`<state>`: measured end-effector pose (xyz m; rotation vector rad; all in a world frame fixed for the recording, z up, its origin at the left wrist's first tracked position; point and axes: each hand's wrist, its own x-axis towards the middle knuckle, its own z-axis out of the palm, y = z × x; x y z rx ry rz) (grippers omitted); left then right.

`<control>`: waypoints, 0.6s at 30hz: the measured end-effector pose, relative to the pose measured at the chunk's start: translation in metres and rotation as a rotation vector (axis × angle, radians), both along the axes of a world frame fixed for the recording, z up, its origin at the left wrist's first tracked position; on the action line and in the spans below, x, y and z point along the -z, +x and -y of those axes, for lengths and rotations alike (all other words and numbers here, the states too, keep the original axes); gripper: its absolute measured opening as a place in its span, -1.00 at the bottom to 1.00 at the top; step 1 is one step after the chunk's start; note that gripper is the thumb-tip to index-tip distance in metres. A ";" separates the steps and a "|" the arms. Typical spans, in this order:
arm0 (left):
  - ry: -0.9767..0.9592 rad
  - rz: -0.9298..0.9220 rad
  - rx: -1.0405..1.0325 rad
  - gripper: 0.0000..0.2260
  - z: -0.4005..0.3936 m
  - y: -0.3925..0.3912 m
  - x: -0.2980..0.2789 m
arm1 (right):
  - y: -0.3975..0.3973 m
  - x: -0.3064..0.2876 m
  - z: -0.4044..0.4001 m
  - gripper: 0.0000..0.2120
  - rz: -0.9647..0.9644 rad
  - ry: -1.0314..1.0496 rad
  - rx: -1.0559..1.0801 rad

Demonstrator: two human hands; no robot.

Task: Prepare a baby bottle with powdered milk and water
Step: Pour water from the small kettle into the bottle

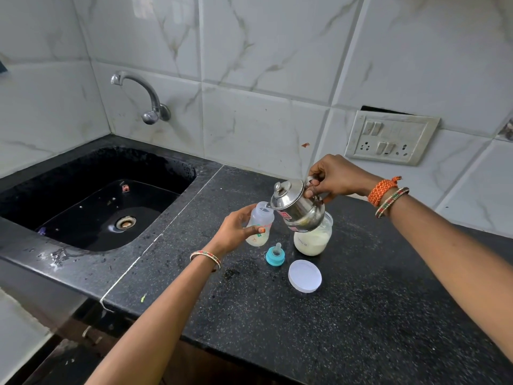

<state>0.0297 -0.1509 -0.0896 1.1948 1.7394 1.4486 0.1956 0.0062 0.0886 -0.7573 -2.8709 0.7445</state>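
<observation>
My left hand point(233, 232) grips a clear baby bottle point(261, 222) that stands uncapped on the black counter, with pale powder at its bottom. A small steel kettle point(297, 208) is tilted by its handle in my right hand point(336, 176), its spout at the bottle's mouth. Behind the kettle stands an open jar of white milk powder point(312, 241), partly hidden by it. The bottle's teal ring with its teat point(274, 255) lies on the counter in front. Beside it lies the jar's white lid point(304, 276).
A black sink point(83, 201) with a wall tap point(144, 95) fills the left side. The speckled black counter point(333, 315) extends to the right and front edge. A switch and socket plate point(391, 137) is on the tiled wall behind.
</observation>
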 end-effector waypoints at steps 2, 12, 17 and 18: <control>-0.004 -0.003 0.020 -0.44 -0.002 -0.001 -0.003 | -0.001 -0.002 0.000 -0.74 -0.014 -0.009 0.006; 0.002 -0.032 -0.014 -0.47 -0.007 -0.008 -0.010 | -0.005 -0.012 -0.001 -0.77 -0.031 -0.006 0.021; 0.004 -0.031 -0.045 -0.47 -0.006 -0.012 -0.010 | -0.005 -0.014 -0.003 -0.79 -0.052 0.002 0.023; 0.004 -0.027 -0.049 -0.46 -0.006 -0.013 -0.009 | -0.006 -0.015 -0.003 -0.79 -0.052 0.008 0.022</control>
